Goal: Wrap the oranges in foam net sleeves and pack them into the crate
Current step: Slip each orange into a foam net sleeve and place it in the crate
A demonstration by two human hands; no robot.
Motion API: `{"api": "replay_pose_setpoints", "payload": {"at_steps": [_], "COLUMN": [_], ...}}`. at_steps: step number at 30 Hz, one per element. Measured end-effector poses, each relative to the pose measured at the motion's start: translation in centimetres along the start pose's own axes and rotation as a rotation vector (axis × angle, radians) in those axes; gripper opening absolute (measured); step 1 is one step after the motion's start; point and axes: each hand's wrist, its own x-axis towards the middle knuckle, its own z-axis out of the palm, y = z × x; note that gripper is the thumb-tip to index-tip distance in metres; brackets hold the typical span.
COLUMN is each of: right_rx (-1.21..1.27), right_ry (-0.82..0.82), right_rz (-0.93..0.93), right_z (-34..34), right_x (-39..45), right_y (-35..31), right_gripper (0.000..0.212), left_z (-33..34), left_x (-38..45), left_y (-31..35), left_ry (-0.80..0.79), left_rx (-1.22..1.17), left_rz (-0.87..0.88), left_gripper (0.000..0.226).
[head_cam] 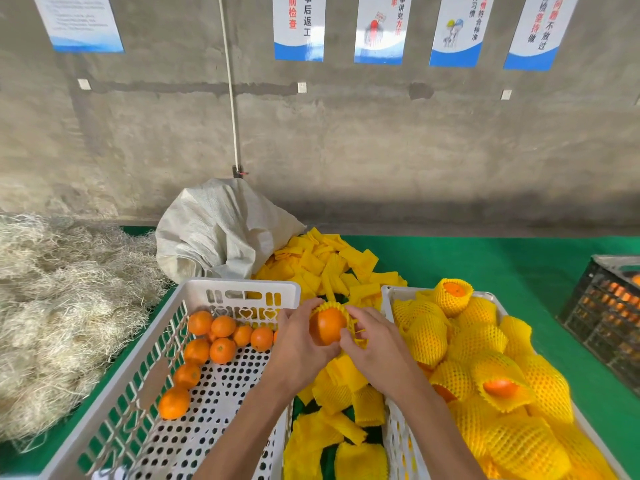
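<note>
Orange peel shows bare on the near face of the orange [327,328] held over the gap between the two crates, while a yellow foam net sleeve [349,318] caps its far side and trails down at its 3 o'clock. The left hand [298,344] cups the fruit from 9 o'clock, fingers curled round it. The right hand [372,344] sits at 3 o'clock, its fingers pinching the stretched netting — the two hands nearly touch below the fruit.

At 9 o'clock from the hands stands a white perforated crate [242,289] with loose oranges [221,341] gathered toward its far-left corner, all unwrapped. At 3 o'clock a second white crate [388,296] is heaped with wrapped oranges [485,375]; a few show bare peel through the open end of the net.

Flat sleeves lie in a pile of foam sleeves [329,265] at 12 o'clock from the hands, and more of them fill the strip between the crates down toward 6 o'clock. A white woven sack [221,230] slumps at 11 o'clock, just beside that pile. Everything rests on a green table cover [485,258]. Pale straw-like fibre [62,306] is heaped far out at 9 o'clock, and a dark crate [606,317] of oranges stands at the edge at 3 o'clock. Posters [299,26] hang on the concrete wall beyond.
</note>
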Motion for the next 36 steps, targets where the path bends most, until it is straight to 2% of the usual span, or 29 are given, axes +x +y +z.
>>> {"api": "replay_pose_setpoints", "payload": {"at_steps": [6,10,13,17,19,23,25,28,32,36], "right_rx": [0.116,0.274,0.403,0.34,0.387,0.519,0.457,0.425,0.394,0.34], "right_ry": [0.103,0.145,0.161,0.198,0.203,0.263,0.263,0.207,0.367,0.533], "right_rz": [-0.065,0.039,0.054,0.018,0.002,0.049,0.063,0.071,0.028,0.054], "right_z": [0.0,0.7,1.3,1.4,1.6,1.3,0.8,0.4,-1.5,-4.9], "right_x": [-0.6,-1.1,-1.4,-2.1,-2.3,-3.0,-3.4,-4.3,-5.2,-6.6], "right_y": [1.0,0.7,1.0,0.8,0.2,0.1,0.9,2.0,2.9,5.3], "right_gripper": [0.029,0.033,0.016,0.019,0.02,0.027,0.025,0.033,0.034,0.034], "left_z": [-1.1,-1.1,-1.0,-0.6,-0.2,0.7,1.0,2.0,4.9,9.1], "left_x": [-0.3,-1.1,-1.5,-1.7,-1.6,-1.3,-1.3,-1.6,-2.0,-1.8], "left_y": [-0.7,-0.2,0.0,-0.1,0.2,0.6,0.6,1.4,3.9,7.4], "left_ry": [-0.076,-0.1,-0.153,-0.184,-0.165,-0.112,-0.069,-0.066,-0.166,-0.327], "left_rx": [-0.046,0.003,0.026,0.115,0.109,-0.029,-0.163,-0.269,-0.406,-0.532], "left_rz": [0.017,0.148,0.153,0.091,0.078,0.015,-0.017,0.025,0.096,0.086], "left_gripper": [0.085,0.078,0.081,0.091,0.092,0.081,0.07,0.061,0.057,0.056]}}
